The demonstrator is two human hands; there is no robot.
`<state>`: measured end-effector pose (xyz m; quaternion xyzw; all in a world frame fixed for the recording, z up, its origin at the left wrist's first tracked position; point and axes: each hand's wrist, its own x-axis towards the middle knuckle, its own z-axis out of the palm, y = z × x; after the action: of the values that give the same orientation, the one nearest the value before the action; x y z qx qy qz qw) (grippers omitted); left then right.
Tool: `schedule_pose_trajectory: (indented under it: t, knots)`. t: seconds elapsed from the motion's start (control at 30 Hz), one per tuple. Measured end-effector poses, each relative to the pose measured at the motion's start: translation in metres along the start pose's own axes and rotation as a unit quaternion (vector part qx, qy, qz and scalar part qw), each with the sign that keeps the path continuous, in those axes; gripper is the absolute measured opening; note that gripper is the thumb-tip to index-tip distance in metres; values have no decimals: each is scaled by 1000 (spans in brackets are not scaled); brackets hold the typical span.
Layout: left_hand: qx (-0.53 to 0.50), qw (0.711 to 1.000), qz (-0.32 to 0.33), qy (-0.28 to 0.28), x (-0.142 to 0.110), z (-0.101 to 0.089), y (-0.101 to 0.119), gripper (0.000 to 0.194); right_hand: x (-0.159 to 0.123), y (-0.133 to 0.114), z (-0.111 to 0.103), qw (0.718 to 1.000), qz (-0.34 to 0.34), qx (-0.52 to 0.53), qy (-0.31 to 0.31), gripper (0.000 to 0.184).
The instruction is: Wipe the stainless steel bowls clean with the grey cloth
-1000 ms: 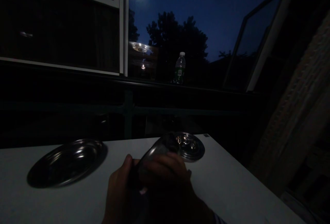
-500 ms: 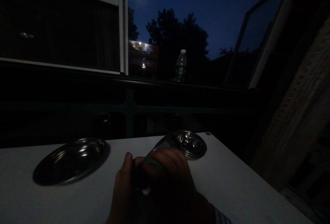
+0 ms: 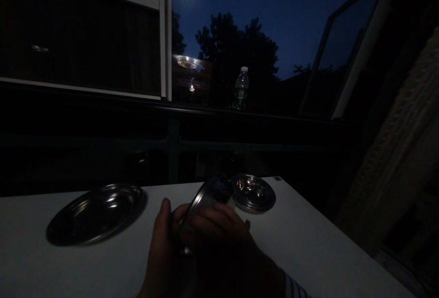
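A shiny metal plate (image 3: 206, 189) is tilted up in front of me at the near middle of the table. My left hand (image 3: 161, 243) grips its left side, thumb pointing up and fingers behind the rim. Across the plate's face lies my right hand (image 3: 219, 229), its fingers bent and pressed together against the metal. A pale scrap shows by its knuckles and a small greenish end pokes out at its right; what it holds is too dark to name. The lower parts of both hands are lost in shadow.
An oval metal plate (image 3: 96, 215) lies on the white table (image 3: 295, 243) at left. Stacked round metal plates (image 3: 255, 193) are near the far right corner. A plastic bottle (image 3: 242, 88) stands on the window sill. A curtain (image 3: 394, 151) hangs at right.
The held plate has tipped more upright, and more of its rim shows. My right hand has slid slightly down it; the greenish end now shows beside that hand.
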<state>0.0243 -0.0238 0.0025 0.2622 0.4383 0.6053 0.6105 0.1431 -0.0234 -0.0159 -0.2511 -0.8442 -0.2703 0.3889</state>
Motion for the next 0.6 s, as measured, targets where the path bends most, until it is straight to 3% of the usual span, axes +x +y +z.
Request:
schedule_pose_trajectory:
  t: [0.1,0.2,0.3,0.43,0.6]
  knots:
    - [27,999,3,-46,0,1,0,49,-5,25,-11,996,81,8,46,23]
    - [57,997,44,-41,-2,0,2,41,-10,42,-17,984,174,29,36,31]
    - [37,998,36,-30,-1,0,4,35,-10,36,-14,991,124,6,45,30]
    - [-48,994,-58,-77,4,2,3,27,-2,14,-6,999,19,-22,40,22]
    - [-81,987,-90,-104,8,7,5,24,0,9,-9,1000,12,-5,-5,25]
